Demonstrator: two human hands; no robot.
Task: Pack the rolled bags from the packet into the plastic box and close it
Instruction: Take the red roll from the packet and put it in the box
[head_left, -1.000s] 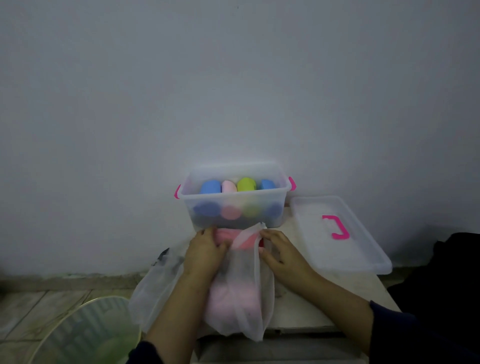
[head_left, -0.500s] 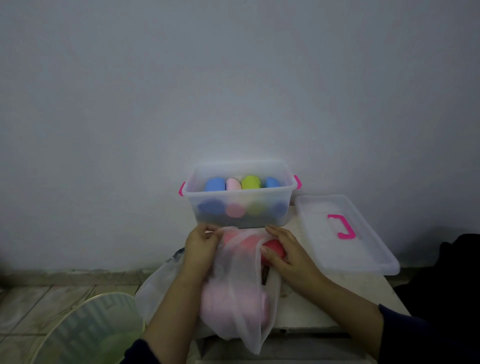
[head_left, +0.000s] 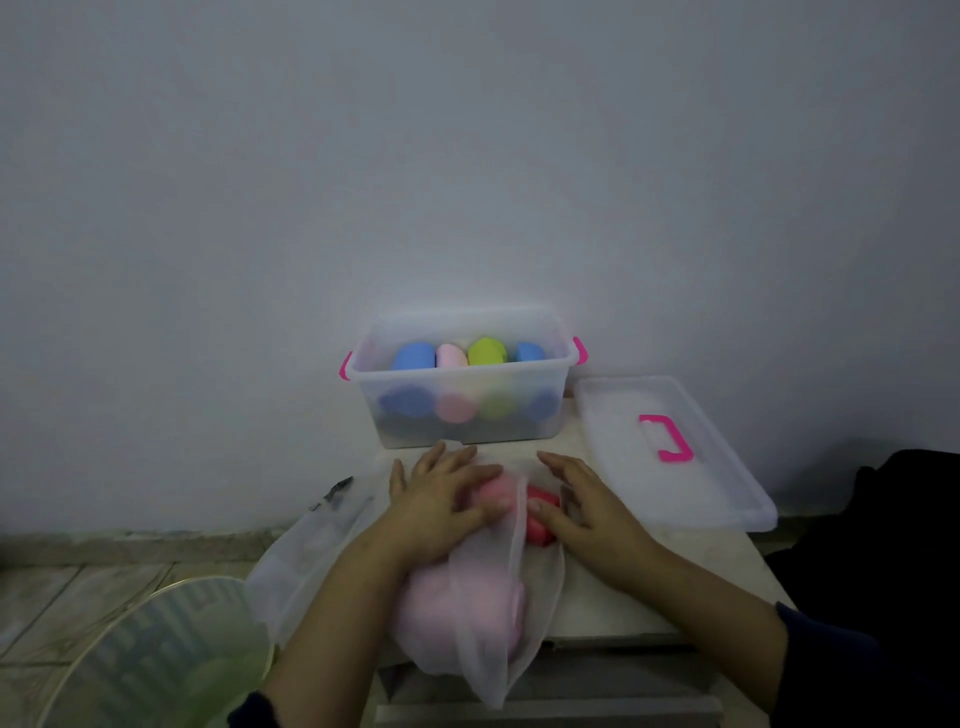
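A clear plastic box (head_left: 551, 429) with pink latches stands open at the back of the small table (head_left: 649, 587). Blue (head_left: 413, 356), pink (head_left: 451, 356) and green (head_left: 487, 351) rolled bags lie inside it. Its clear lid (head_left: 675, 499) with a pink handle lies to the right. In front lies the translucent white packet (head_left: 498, 649), a pale pink bundle (head_left: 457, 608) showing through it. At the packet's mouth my left hand (head_left: 441, 499) curls its fingers over a pink roll (head_left: 493, 488). My right hand (head_left: 587, 512) holds a red roll (head_left: 540, 525) under thumb and palm.
A white wall rises right behind the box. A round greenish grille (head_left: 156, 654) stands on the tiled floor at lower left. A black mass (head_left: 883, 519) sits to the table's right. A small dark object (head_left: 332, 493) lies by the packet's left edge.
Both hands have let go of the packet's raised mouth and come down onto the pink and red rolls. The packet now lies flatter on the table.
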